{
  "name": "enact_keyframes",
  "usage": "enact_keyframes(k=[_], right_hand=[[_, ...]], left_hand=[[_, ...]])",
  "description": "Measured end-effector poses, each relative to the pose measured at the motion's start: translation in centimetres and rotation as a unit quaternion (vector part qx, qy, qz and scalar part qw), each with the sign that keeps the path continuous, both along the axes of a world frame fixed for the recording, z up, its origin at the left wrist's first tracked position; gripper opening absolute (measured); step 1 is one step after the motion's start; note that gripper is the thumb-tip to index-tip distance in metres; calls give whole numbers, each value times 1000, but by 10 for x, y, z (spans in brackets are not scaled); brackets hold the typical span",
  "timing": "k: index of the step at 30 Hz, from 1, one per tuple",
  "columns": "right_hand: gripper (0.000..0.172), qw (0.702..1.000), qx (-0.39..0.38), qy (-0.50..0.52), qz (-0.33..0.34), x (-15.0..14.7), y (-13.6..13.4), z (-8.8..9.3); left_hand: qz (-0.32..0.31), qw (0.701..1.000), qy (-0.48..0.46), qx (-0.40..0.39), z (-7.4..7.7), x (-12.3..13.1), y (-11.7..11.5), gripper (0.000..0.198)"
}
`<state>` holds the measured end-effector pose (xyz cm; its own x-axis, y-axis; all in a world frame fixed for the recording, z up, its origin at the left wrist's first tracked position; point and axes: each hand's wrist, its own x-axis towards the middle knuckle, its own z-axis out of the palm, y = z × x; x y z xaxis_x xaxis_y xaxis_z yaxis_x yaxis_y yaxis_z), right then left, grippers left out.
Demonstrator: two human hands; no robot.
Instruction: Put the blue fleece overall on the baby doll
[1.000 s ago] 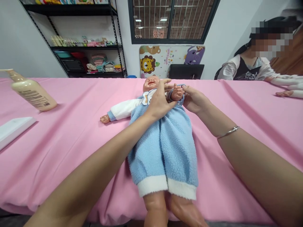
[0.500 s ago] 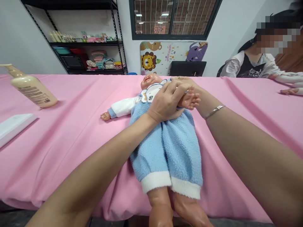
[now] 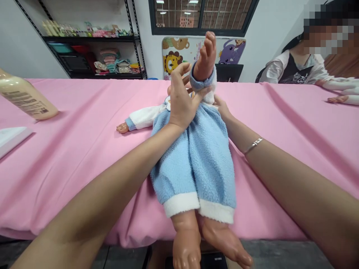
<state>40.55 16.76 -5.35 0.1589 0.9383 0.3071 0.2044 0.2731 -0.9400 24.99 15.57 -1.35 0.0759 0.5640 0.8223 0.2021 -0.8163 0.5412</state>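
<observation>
**At twelve o'clock, a doll's arm (image 3: 206, 56) stands raised**

Left hand (image 3: 181, 101) is open, fingers up, its thumb lying across the white sleeve (image 3: 209, 97) just under the blue cuff (image 3: 199, 83). Right hand (image 3: 221, 108) sits low beside the sleeve, partly hidden; whether it grips, I cannot tell. Earlier the doll's arm lay across the chest beneath both hands; now it points upward. The baby doll (image 3: 186, 239) lies on its back on the pink-covered tabletop (image 3: 84, 179), in a soft fleece romper (image 3: 193, 164). It looks light, with stiff, smooth vinyl limbs, so the cuff or upper arm seems the surest hold. A pump bottle (image 3: 26, 97) sits at nine o'clock; a co-worker's hands (image 3: 338, 99) rest at two o'clock.
</observation>
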Motion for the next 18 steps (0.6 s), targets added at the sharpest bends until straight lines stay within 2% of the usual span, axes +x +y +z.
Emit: enact_keyframes(k=[3, 5, 6, 8, 11, 13, 15, 18], right_hand=[[86, 998, 32, 47, -10, -2, -24, 12], [98, 994, 96, 47, -15, -7, -36, 20], [95, 991, 121, 58, -24, -9, -40, 24], [72, 984, 120, 119, -57, -10, -42, 28], [35, 947, 24, 296, -121, 0, -37, 27], [24, 899, -35, 414, -139, 13, -32, 23], [16, 859, -98, 480, -150, 27, -28, 18], [11, 842, -186, 476, -174, 42, -22, 12]], left_hand=[[7, 1000, 1, -19, 1, -2, 2, 33], [-9, 999, 32, -3, 1, -2, 1, 20], [-27, 998, 50, 11, 0, -2, 1, 17], [-60, 994, 89, 24, -1, -2, 0, 17], [-49, 990, 131, -10, -6, -1, 1, 18], [-33, 989, 139, -37, -9, -1, 4, 18], [-23, 988, 140, -57, -10, -1, 5, 19], [-14, 986, 149, -79, -10, 0, 4, 18]])
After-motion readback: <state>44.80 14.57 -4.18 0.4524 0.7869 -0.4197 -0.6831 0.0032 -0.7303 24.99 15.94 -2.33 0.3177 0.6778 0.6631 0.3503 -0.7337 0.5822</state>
